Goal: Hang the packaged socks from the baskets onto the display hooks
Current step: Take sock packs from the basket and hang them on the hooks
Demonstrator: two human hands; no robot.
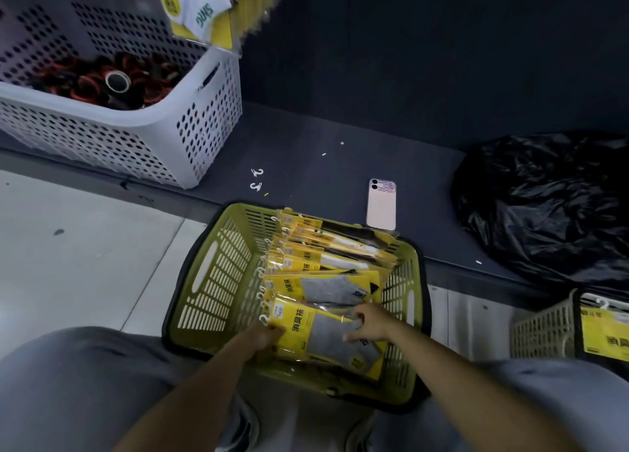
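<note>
green basket (pixel 218 274) sits on the floor (pixel 85 247) between the person's knees, far rim butted against the edge of the dark ledge (pixel 323 165). the sock packs (pixel 326 250) stand in a leaning row inside, white hook tabs all along the left side. they fill the right and middle of the basket, with a bare strip left along the left wall.

the front pack (pixel 306 329), yellow card with a grey sock, lies nearest the person. left hand (pixel 263 337) grips its left edge just under the hook tab, fingers closed on the card. right hand (pixel 369 322) sits on its upper right part with fingers bent down onto the plastic. cannot tell whether they pinch it or only press.

phone (pixel 381 205) lies flat on the ledge, just beyond the basket's far rim. two loose hooks (pixel 257 179) lie on the ledge to the left of it. white basket (pixel 190 135) stands on the ledge at far left, well apart. black bag (pixel 544 206) crowds the ledge on the right. small basket (pixel 541 332) with a yellow pack sits at the right edge of view. hanging packs (pixel 197 5) show at top left, above the white basket.
</note>
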